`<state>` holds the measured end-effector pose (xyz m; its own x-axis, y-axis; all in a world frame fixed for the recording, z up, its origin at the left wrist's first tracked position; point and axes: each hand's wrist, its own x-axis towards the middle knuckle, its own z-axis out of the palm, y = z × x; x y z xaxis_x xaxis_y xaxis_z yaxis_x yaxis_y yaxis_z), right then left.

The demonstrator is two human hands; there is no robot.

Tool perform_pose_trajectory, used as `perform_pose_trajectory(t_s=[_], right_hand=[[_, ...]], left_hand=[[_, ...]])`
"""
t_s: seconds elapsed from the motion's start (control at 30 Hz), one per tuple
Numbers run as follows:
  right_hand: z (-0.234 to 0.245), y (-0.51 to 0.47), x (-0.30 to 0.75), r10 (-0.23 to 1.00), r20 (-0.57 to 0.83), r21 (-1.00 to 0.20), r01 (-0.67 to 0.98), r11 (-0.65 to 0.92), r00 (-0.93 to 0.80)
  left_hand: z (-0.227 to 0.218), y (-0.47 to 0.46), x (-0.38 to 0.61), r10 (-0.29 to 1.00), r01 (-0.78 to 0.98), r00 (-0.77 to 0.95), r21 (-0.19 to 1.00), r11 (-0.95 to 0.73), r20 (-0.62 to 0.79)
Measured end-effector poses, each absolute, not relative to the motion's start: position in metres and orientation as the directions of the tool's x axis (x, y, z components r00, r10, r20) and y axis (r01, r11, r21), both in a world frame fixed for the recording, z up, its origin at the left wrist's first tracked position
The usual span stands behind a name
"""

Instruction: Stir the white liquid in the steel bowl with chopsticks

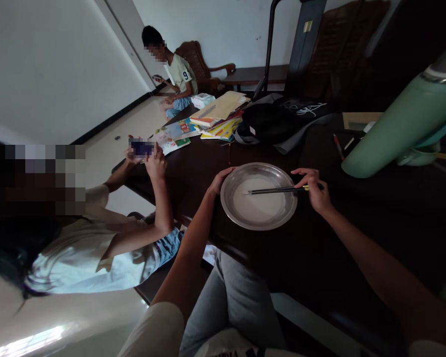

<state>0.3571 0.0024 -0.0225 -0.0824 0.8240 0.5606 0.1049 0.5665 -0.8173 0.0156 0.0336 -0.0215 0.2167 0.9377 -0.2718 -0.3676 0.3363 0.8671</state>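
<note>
Left hand (220, 181): curled against the left rim of the plate (258, 218) (grip or touch, we cannot tell).
Right hand (315, 191): pinches the chopsticks (275, 190), axis left–right, tips at plate centre.

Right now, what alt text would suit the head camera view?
A person's right hand holds black chopsticks across a round metal plate on a dark table, while the left hand rests on the plate's rim. Beside them, a seated person holds a phone; books lie farther back.
</note>
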Motion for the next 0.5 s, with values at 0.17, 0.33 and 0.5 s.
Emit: perform_pose_trajectory(t_s=[0.17,0.33,0.5], right_hand=[[-0.0218,0.0047,0.3567,0.822,0.567,-0.823,-0.006,0.568,0.053],[-0.0216,0.0042,0.3555,0.823,0.567,-0.821,0.057,0.568,-0.035],[-0.0200,0.0044,0.3558,0.841,0.532,-0.845,-0.002,0.534,0.097]], left_hand=[[-0.0183,0.0323,0.0171,0.939,-0.337,0.231,0.885,0.321,-0.253],[-0.0192,0.0327,0.0168,0.945,-0.347,0.224,0.887,0.306,-0.239],[-0.0194,0.0337,0.0170,0.943,-0.336,0.225,0.889,0.312,-0.246]])
